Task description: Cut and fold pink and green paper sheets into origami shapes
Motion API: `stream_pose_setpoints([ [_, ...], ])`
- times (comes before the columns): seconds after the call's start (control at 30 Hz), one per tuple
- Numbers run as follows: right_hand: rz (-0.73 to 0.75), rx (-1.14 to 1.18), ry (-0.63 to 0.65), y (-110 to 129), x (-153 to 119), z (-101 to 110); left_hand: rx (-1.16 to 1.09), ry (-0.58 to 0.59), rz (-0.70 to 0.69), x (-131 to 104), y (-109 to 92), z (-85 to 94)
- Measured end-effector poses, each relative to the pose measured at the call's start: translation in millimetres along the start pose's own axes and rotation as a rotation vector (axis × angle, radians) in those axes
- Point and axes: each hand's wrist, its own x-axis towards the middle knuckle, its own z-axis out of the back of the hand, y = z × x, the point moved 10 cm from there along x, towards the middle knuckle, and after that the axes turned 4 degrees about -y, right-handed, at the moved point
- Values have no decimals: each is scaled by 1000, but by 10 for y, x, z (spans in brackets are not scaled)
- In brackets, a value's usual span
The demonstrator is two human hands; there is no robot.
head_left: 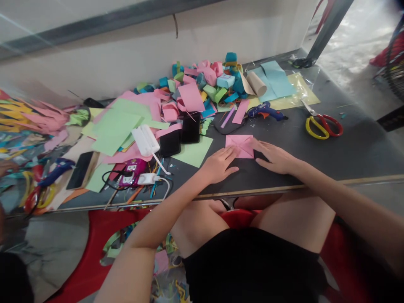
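A pink square of paper (243, 154) with diagonal creases or folded flaps lies flat on the dark table in front of me. My left hand (220, 165) rests on its left side, fingers stretched out over the paper. From the right, my right hand (275, 158) touches the paper's right edge with extended fingertips, its thumb spread apart. Neither hand grips anything. Just behind the paper are a blue glue gun (269, 112), a purple stick (228, 117) and a pink paper strip (240, 111). A green sheet (197, 153) lies left of my left hand.
Red-and-yellow scissors (322, 126) lie to the right. Folded coloured paper pieces (208, 80) are heaped against the wall. Two dark phones (190, 128), a white power bank (145, 141) and a purple power adapter (134, 171) with cables sit left. Another person's hand (5, 167) shows at far left.
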Motion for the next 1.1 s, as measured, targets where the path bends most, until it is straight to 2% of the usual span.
stream_pose_setpoints([
  [0.13,80,-74,35,102,16,-49,10,-42,-73,9,-78,97],
  [0.33,58,-108,24,109,49,-52,-21,-85,-183,-26,-183,161],
  [0.63,49,-147,53,92,30,-97,-9,73,-125,45,-215,-3],
  [0.83,15,-164,49,122,16,-119,-39,78,-87,62,-269,6],
  [1.1,22,-119,42,183,12,-107,-127,47,-86,88,-208,3],
])
